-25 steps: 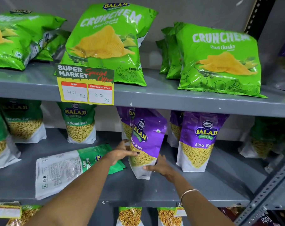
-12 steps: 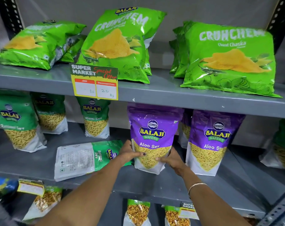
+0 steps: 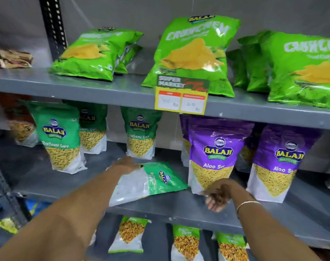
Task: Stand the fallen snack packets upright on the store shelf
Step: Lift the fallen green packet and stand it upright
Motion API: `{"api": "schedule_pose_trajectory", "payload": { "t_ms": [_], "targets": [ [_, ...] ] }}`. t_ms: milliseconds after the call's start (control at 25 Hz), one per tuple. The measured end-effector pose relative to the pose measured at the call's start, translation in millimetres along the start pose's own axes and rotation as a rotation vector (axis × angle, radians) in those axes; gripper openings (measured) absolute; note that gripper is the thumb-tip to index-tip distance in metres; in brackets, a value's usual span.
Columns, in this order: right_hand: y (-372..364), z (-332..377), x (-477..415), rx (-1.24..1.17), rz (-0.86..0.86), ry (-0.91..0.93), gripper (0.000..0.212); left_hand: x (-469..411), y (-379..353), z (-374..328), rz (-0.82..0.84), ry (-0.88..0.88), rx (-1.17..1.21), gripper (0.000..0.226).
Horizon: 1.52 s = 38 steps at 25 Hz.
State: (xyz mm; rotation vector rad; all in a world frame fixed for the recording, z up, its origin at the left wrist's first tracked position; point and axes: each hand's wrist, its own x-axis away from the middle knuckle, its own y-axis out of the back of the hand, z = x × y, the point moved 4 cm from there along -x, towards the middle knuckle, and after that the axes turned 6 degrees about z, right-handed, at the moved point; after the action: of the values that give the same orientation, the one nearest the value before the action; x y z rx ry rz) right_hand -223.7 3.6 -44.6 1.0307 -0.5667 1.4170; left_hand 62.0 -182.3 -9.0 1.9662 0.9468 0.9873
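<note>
A green and white Ratlami Sev packet (image 3: 151,182) lies flat on its front on the grey middle shelf (image 3: 179,207), its top pointing right. My left hand (image 3: 126,164) reaches over its far left corner with the fingers spread, touching it without a clear grip. A purple Aloo Sev packet (image 3: 217,147) stands upright just to the right of it. In front of that packet's lower edge, my right hand (image 3: 217,196) hangs loose and blurred, holding nothing.
More Ratlami Sev packets (image 3: 60,136) (image 3: 140,132) stand behind and to the left, and a second Aloo Sev packet (image 3: 281,161) stands right. On the top shelf, one Crunchem bag (image 3: 96,53) lies on its side; others lean upright. A price tag (image 3: 181,97) hangs off that shelf's edge.
Both hands have let go of the purple Aloo Sev packet, which now stands upright. My left hand has moved left onto the fallen green packet. My view has swung left.
</note>
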Motion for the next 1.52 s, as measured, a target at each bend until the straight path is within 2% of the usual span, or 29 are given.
{"api": "schedule_pose_trajectory", "payload": {
  "t_ms": [40, 120, 240, 360, 440, 480, 560, 640, 720, 800, 880, 1000, 1160, 1240, 1360, 1440, 1520],
  "targets": [
    [-28, 15, -4, 0.011, 0.057, -0.019, 0.044, -1, 6, 23, 0.025, 0.031, 0.029, 0.037],
    [-83, 47, -12, -0.132, 0.025, 0.054, 0.043, -10, 14, 62, 0.092, 0.076, 0.086, 0.045],
    [-135, 72, -22, -0.594, -0.178, 0.211, 0.029, -18, 14, 79, 0.248, 0.026, 0.277, 0.055],
    [-170, 87, -23, -0.988, -0.241, 0.348, 0.018, -15, 13, 85, 0.365, 0.014, 0.391, 0.056],
    [-180, 98, -16, -1.219, -0.252, 0.447, 0.003, -11, 13, 92, 0.48, 0.008, 0.466, 0.044],
    [-181, 103, -12, -1.254, -0.271, 0.486, 0.006, -8, 12, 95, 0.538, 0.004, 0.504, 0.03],
    [-178, 109, -1, -1.206, -0.331, 0.525, 0.011, -3, 11, 100, 0.608, 0.003, 0.548, 0.021],
    [-172, 122, 16, -1.115, -0.385, 0.585, 0.008, 3, 16, 99, 0.614, -0.035, 0.529, 0.02],
    [-164, 143, 36, -1.099, -0.412, 0.709, 0.017, 4, 24, 96, 0.581, -0.093, 0.508, 0.024],
    [-152, 167, 50, -1.019, -0.48, 0.788, 0.025, 1, 32, 92, 0.468, -0.149, 0.488, 0.045],
    [-139, 186, 53, -0.863, -0.602, 0.783, 0.037, -5, 37, 88, 0.286, -0.196, 0.524, 0.061],
    [-128, 207, 44, -0.729, -0.696, 0.851, 0.04, -16, 35, 86, 0.05, -0.218, 0.535, 0.062],
    [-127, 215, 20, -0.654, -0.685, 1.016, 0.044, -31, 22, 94, -0.113, -0.176, 0.572, 0.07],
    [-125, 210, 13, -0.522, -0.745, 0.991, 0.044, -34, 17, 98, -0.13, -0.178, 0.635, 0.071],
    [-131, 184, -3, -0.366, -0.797, 0.811, 0.048, -32, 11, 96, -0.112, -0.198, 0.694, 0.077],
    [-147, 166, -22, -0.262, -0.693, 0.692, 0.041, -29, 6, 92, -0.128, -0.202, 0.662, 0.079],
    [-168, 156, -39, -0.219, -0.525, 0.664, 0.037, -24, 2, 86, -0.088, -0.204, 0.612, 0.073]
  ]
}}
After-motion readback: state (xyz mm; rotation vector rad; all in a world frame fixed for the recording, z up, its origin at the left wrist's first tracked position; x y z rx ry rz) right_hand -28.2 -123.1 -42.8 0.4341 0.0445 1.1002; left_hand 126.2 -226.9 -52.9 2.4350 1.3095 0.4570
